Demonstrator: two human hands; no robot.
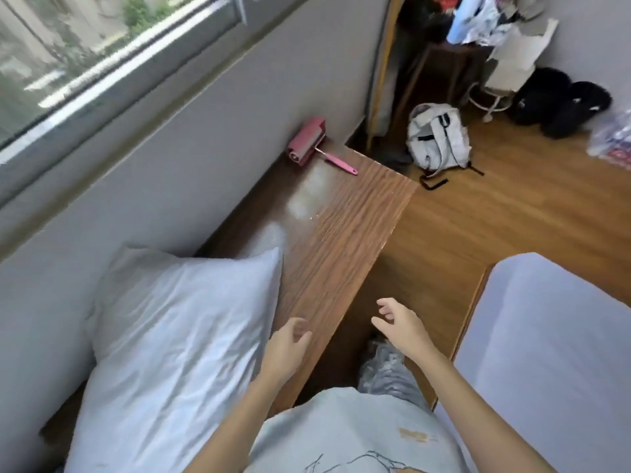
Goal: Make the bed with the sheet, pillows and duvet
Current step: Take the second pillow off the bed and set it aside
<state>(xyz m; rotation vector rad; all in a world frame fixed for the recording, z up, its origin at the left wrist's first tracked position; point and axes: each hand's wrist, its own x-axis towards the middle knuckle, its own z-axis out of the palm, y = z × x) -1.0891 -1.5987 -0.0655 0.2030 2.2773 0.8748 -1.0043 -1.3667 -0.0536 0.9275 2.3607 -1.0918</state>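
- The left hand [288,349] hangs in the air with its fingers loosely curved and spread, holding nothing; it sits just over the near edge of the long dark wood-grain bench top [341,227], close beside the pillow.
- The right hand [397,324] is likewise empty, fingers relaxed and slightly parted, raised above the gap between the bench and the bed.
- The plump white fabric pillow [177,336] lies on the bench, leaning against the pale grey wall [191,138] under the window [85,42], just left of the left hand.
- At the right, the corner of a mattress covered in a smooth pale lilac sheet [553,353] reaches toward the right forearm; whether it is tucked I cannot tell from here.
- Below the hands show a pale blue printed shirt [348,435] and a grey patterned trouser leg [386,370].
- At the bench's far end a pink lint roller [307,141] rests against the wall.
- Beyond, on the light wooden floor [495,216], sit a white backpack [438,138], a white stool [491,97] and black fluffy slippers [560,100].
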